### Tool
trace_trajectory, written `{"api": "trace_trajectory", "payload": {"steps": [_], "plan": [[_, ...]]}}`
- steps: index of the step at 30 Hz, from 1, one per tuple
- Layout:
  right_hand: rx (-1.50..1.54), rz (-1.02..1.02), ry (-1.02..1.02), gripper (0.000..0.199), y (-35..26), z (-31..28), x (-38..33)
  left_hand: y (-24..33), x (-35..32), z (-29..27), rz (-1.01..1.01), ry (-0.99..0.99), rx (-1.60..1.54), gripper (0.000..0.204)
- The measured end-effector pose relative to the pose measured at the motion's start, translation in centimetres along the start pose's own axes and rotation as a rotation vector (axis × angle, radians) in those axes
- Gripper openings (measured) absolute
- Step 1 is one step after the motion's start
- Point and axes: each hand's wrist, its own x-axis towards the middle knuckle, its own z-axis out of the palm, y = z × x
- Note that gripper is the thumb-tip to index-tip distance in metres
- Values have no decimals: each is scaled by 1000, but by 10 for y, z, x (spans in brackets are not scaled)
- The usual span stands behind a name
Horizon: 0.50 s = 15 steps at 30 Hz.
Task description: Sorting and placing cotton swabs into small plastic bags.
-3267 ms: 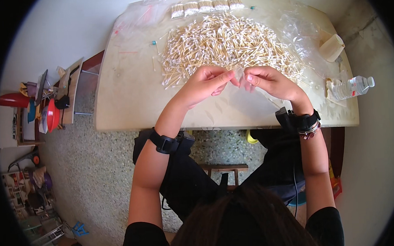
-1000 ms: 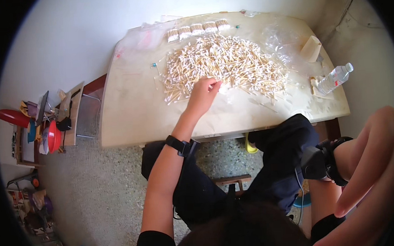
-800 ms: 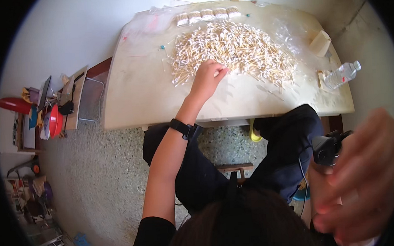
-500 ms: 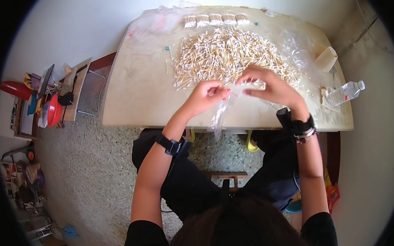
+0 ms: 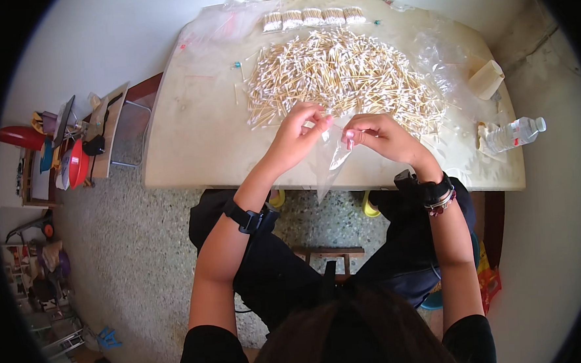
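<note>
A small clear plastic bag [image 5: 332,158] hangs over the table's near edge, pinched at its top by both my hands. My left hand [image 5: 299,132] grips the bag's left corner and my right hand [image 5: 378,135] grips its right corner. Just beyond my fingers lies a wide heap of wooden-stemmed cotton swabs [image 5: 341,77] on the pale table [image 5: 189,137]. At the table's far edge several filled packets of swabs [image 5: 311,17] lie in a row. The bag looks empty.
Crumpled clear plastic [image 5: 445,55], a small beige box [image 5: 485,79] and a lying water bottle [image 5: 515,133] sit at the table's right end. A low shelf [image 5: 113,125] with a red bowl [image 5: 76,163] and clutter stands at the left. Speckled floor lies below.
My right hand, which was off to the lower right a second ago, has come back over the table. Both hands now hold the clear bag, which hangs lower over the table edge.
</note>
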Motion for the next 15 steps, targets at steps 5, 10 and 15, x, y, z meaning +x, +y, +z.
{"api": "trace_trajectory", "payload": {"steps": [5,10,15], "plan": [[-23,64,61,16,-11,-3,-5,0,2,-14,-191,-222,-229,16],[-46,-11,167,14,-12,-4,-8,3,2,-16,-115,-233,-353,8],[121,9,297,16,-10,2,-4,6,2,-13,-50,-231,-361,8]]}}
